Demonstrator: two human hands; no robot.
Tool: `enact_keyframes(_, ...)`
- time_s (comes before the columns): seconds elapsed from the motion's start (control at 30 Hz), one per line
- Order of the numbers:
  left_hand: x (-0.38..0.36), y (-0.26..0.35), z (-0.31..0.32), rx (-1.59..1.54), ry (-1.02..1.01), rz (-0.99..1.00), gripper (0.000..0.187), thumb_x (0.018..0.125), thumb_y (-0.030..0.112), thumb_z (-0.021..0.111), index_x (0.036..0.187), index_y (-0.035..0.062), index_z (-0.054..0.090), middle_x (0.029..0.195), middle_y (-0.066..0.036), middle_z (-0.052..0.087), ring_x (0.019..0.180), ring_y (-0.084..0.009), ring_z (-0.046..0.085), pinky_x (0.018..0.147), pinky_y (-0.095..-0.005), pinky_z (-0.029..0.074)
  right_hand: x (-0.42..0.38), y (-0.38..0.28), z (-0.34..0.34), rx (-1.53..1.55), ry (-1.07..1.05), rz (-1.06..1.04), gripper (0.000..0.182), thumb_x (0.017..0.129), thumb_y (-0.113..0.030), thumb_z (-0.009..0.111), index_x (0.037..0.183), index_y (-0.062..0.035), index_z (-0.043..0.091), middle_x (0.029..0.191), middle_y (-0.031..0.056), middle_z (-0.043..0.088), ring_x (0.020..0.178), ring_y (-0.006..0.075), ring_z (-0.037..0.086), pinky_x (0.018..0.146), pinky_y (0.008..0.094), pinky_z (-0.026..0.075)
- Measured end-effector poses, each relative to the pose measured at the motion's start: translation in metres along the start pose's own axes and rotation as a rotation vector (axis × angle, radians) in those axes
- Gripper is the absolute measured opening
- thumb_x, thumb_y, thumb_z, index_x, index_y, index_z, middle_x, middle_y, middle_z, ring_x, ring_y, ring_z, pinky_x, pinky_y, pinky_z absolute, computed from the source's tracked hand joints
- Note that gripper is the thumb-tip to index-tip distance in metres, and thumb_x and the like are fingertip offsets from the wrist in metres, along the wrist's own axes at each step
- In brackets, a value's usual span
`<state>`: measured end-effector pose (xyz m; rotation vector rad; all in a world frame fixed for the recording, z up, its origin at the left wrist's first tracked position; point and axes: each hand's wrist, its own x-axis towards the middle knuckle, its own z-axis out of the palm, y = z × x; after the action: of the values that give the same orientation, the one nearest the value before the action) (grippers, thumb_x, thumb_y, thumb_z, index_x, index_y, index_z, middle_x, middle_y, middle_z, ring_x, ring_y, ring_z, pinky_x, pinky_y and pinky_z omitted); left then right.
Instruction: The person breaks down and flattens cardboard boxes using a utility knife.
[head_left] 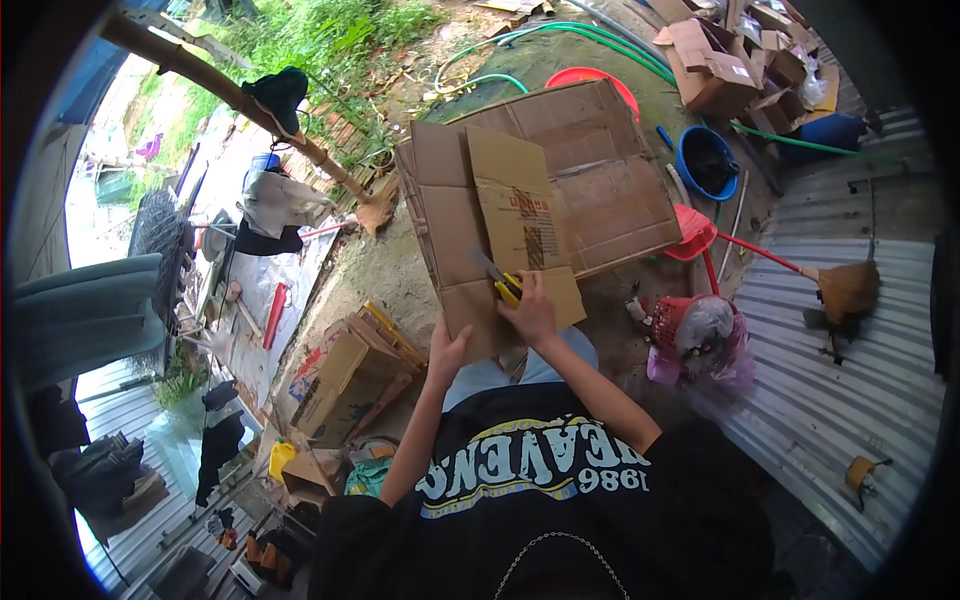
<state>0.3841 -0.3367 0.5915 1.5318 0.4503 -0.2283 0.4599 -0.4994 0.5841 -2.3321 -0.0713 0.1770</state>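
Note:
My right hand (533, 308) is wrapped round a yellow and black utility knife (509, 289), its grey blade pointing up and left over the cardboard. My left hand (448, 347) grips the lower left edge of a folded cardboard piece (455, 220), thumb on top. A lighter printed flap (515, 190) of cardboard, with red and dark markings, lies over this piece and reaches under my right hand. Beneath and beyond it is a larger flattened cardboard sheet (620, 180). The cardboard's near edge is over my knees.
Folded boxes (345, 385) stand at my left. On the right are a red dustpan (690, 235), a blue basin (725, 165) with a dark bag, a red basket (675, 325) and a broom (848, 290). Cardboard boxes (710, 75) pile up at the far right. A bamboo pole (235, 95) crosses the upper left.

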Motion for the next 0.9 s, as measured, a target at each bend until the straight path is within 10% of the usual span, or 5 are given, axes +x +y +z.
enact_keyframes(0.33, 0.01, -0.084, -0.061, -0.165, 0.666, -0.376, 0.044, 0.071, 0.001, 0.051, 0.113, 0.0014, 0.036, 0.097, -0.013, 0.048, 0.088, -0.023, 0.052, 0.062, -0.0361, 0.045, 0.086, 0.167, -0.174, -0.225, 0.083, 0.284, 0.033, 0.068, -0.022, 0.062, 0.095, -0.0015, 0.059, 0.074, 0.0179, 0.062, 0.07, 0.0302, 0.061, 0.062, 0.0382, 0.047)
enact_keyframes(0.5, 0.029, -0.134, -0.078, -0.957, 0.664, -0.759, 0.026, 0.072, 0.004, 0.048, 0.098, 0.0019, 0.045, 0.087, -0.015, 0.051, 0.075, -0.03, 0.053, 0.065, -0.0434, 0.051, 0.119, 0.333, -0.181, 0.618, -0.096, 0.893, 0.024, 0.067, -0.015, 0.061, 0.084, 0.0017, 0.057, 0.068, 0.0045, 0.058, 0.057, 0.0167, 0.055, 0.054, 0.029, 0.046)
enact_keyframes(0.63, 0.046, -0.091, -0.023, -1.126, 1.101, -0.161, 0.02, 0.074, 0.007, 0.047, 0.092, -0.0029, 0.048, 0.085, -0.015, 0.052, 0.074, -0.0314, 0.051, 0.08, -0.0399, 0.046, 0.145, 0.424, -0.127, 1.035, 0.094, 1.011, 0.016, 0.072, -0.01, 0.056, 0.086, -0.0047, 0.052, 0.077, 0.0071, 0.057, 0.065, 0.0194, 0.057, 0.057, 0.0331, 0.049)
enact_keyframes(0.73, 0.07, -0.078, 0.043, 0.295, 1.249, -0.168, 0.027, 0.068, 0.012, 0.052, 0.089, -0.0047, 0.047, 0.087, -0.016, 0.05, 0.077, -0.0265, 0.05, 0.071, -0.0363, 0.041, 0.138, 0.361, -0.122, 1.213, 0.34, 0.939, 0.016, 0.076, -0.01, 0.054, 0.091, -0.0064, 0.05, 0.08, 0.0064, 0.056, 0.069, 0.0194, 0.058, 0.059, 0.0328, 0.05)
enact_keyframes(0.9, 0.08, -0.017, 0.156, 0.923, 0.838, 0.191, 0.064, 0.064, 0.014, 0.064, 0.119, 0.003, 0.033, 0.124, -0.021, 0.026, 0.116, -0.0366, 0.027, 0.092, -0.0475, 0.029, 0.112, 0.251, -0.117, 1.129, 0.438, 0.586, 0.028, 0.079, -0.014, 0.056, 0.102, -0.0025, 0.046, 0.087, 0.0083, 0.053, 0.075, 0.0208, 0.058, 0.064, 0.0362, 0.05)
